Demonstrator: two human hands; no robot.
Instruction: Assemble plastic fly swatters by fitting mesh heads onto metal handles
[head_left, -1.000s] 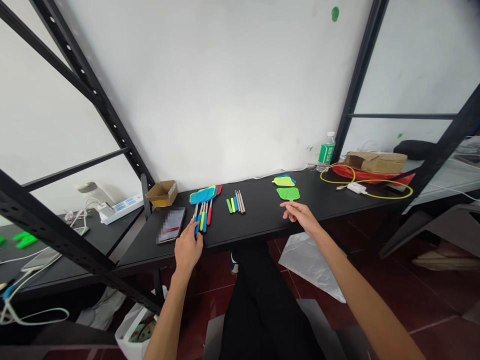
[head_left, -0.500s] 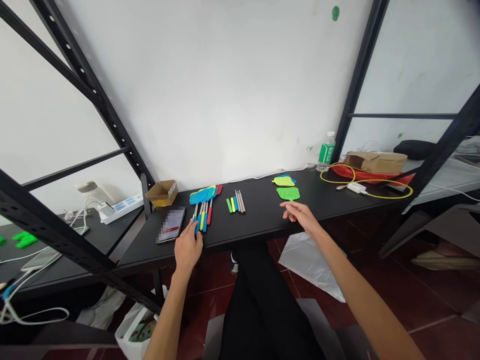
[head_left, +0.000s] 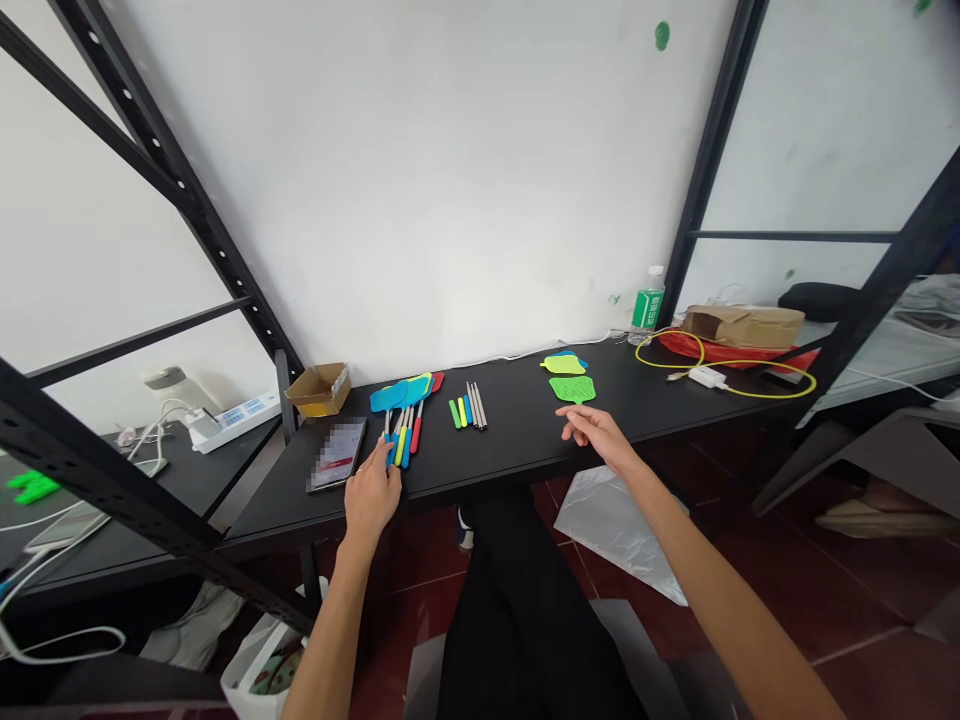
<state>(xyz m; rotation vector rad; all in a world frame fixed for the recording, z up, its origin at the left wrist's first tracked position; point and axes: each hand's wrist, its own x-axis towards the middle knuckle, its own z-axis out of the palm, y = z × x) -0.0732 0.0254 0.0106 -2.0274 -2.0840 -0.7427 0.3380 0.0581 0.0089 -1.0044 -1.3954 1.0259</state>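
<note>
My left hand (head_left: 373,487) has its thumb and fingers around the handle of a blue fly swatter (head_left: 388,396), the leftmost of a fanned row lying on the black table (head_left: 510,455). Beside it in that row are more swatters with blue, yellow and red handles, among them a red-handled swatter (head_left: 416,434); their heads overlap. My right hand (head_left: 596,436) hovers near the front edge with nothing in it, index finger stretched out and the others loosely bent. Just beyond it lies a green swatter head (head_left: 572,389), and behind that a yellow swatter head (head_left: 564,365) partly covers a blue one.
Between the hands lie short coloured handles (head_left: 462,412) and thin metal rods (head_left: 477,406). On the left are a phone (head_left: 337,455) and a small open cardboard box (head_left: 319,390). A bottle (head_left: 646,306) and a yellow cable (head_left: 772,393) are at right. Black shelf posts (head_left: 720,130) flank the table.
The leftmost blue swatter has shifted slightly left, apart from its neighbours, with my left hand at its handle. My right hand stays nearly still. The view has moved a little.
</note>
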